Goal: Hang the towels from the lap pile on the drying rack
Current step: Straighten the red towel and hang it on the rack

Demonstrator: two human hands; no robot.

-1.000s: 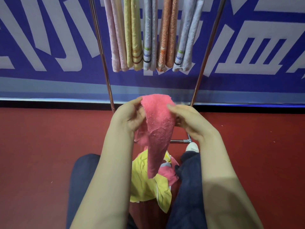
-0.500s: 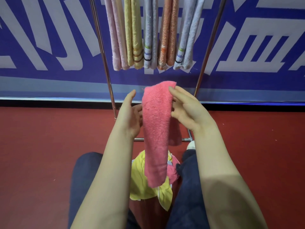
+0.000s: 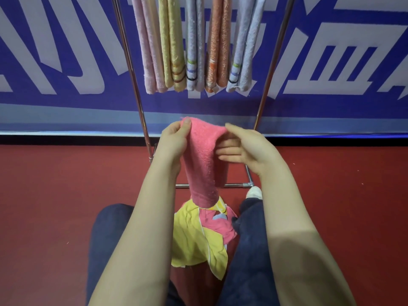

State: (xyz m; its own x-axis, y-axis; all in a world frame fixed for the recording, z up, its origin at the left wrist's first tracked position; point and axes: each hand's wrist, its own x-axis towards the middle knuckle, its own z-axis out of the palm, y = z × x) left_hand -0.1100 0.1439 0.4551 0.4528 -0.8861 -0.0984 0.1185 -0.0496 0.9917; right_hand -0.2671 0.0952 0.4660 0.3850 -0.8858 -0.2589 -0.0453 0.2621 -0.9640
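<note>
Pinching the pink towel (image 3: 203, 155) at its top corners, your left hand (image 3: 174, 141) clamps it between thumb and fingers. Your right hand (image 3: 246, 149) seems to nip it under the thumb, its fingers partly hidden. It hangs doubled, its tail reaching the lap pile (image 3: 196, 237) between your knees (image 3: 114, 215). Beyond stands the drying rack (image 3: 132, 71), with 5 hung towels (image 3: 217, 51) draped over it.

Red floor (image 3: 55, 195) bears the drying rack (image 3: 236, 185); lap pile (image 3: 194, 244) rests on thighs (image 3: 249, 257).

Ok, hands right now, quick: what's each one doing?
Left hand: pinches the pink towel at its top.
Right hand: pinches the same towel's top, opposite side.
</note>
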